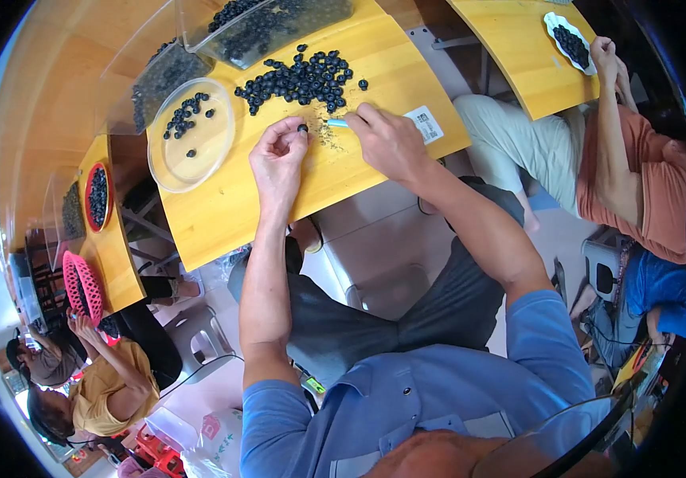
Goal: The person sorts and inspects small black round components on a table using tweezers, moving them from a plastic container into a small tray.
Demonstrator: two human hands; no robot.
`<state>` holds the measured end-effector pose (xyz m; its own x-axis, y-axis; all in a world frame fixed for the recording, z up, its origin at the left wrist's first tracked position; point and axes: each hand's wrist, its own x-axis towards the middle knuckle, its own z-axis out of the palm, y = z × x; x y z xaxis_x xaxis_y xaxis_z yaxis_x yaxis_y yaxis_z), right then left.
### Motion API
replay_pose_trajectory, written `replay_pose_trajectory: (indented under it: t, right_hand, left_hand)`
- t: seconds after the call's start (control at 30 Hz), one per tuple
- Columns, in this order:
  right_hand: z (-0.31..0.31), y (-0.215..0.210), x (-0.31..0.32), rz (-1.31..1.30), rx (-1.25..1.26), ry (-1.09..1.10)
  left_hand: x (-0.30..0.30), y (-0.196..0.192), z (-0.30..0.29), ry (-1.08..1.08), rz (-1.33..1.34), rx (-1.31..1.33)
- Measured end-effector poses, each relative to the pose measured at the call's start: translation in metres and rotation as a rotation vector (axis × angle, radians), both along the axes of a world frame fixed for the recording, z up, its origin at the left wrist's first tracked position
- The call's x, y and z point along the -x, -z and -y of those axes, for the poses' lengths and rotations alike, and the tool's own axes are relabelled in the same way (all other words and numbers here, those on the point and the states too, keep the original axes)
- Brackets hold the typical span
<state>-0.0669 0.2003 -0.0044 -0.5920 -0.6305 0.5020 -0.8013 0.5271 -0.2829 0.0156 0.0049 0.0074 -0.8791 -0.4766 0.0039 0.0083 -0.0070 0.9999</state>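
Note:
My left hand (279, 155) pinches a small round black part (303, 128) between thumb and fingertips, above the yellow table (235, 209). In my closed right hand (386, 143) is a slim tool with a pale blue end (336, 123), its tip pointing toward the left hand; its exact kind cannot be made out. Just beyond both hands spreads a loose heap of similar black parts (299, 84). Fine crumbs (328, 137) are scattered on the wood between my hands.
A clear round tray (156, 163) on the left holds several black parts. Behind it stand clear bins (171, 84) full of them. A white printed label (425, 125) lies by the right edge. Other people sit at neighbouring tables with a white dish (550, 22) and a pink basket (70, 275).

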Motion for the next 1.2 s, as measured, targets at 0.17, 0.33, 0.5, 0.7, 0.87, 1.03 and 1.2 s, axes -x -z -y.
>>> replay_pose_trajectory:
  t: [0.17,0.33,0.5,0.7,0.87,1.03,1.2]
  right_hand:
    - [-0.001,-0.001,-0.001,-0.007,0.003,-0.002]
    - [-0.004,-0.004,-0.002,-0.128,0.148,-0.055]
    - [-0.004,-0.004,-0.002,-0.167,0.136,-0.069]
    - [-0.005,-0.001,-0.003,-0.168,0.126,-0.062]
    - [-0.004,-0.001,-0.003,-0.166,0.143,-0.064]
    - [-0.003,0.000,-0.003,-0.120,0.136,-0.049]
    - [-0.001,0.003,0.001,-0.005,0.030,0.031]
  left_hand:
    - [0.004,0.004,-0.001,0.010,0.049,0.116]
    - [0.007,-0.002,-0.013,0.031,-0.009,0.025]
    - [0.008,-0.002,-0.016,0.043,-0.001,0.077]
    - [0.009,0.003,-0.014,0.074,-0.005,0.024]
    - [0.008,0.006,-0.014,0.087,-0.049,-0.032]
    - [0.007,0.004,-0.015,0.061,-0.032,-0.026]
    - [0.001,-0.005,-0.010,0.009,-0.145,0.020]
